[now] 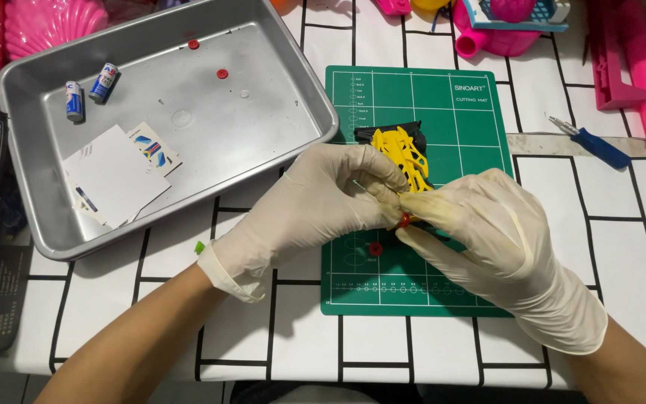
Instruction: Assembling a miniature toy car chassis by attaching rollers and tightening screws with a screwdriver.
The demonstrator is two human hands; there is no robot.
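Mid-frame, both gloved hands pinch a yellow toy piece (405, 153) above the green mat (457, 105). The left hand (315, 198) grips its lower end; the right hand (487, 232) closes on a red cap (404, 220).

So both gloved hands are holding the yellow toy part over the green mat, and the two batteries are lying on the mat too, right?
Not quite. The head view shows the batteries lying in the metal tray, not on the mat. The rest holds: left hand and right hand hold the yellow part over it.
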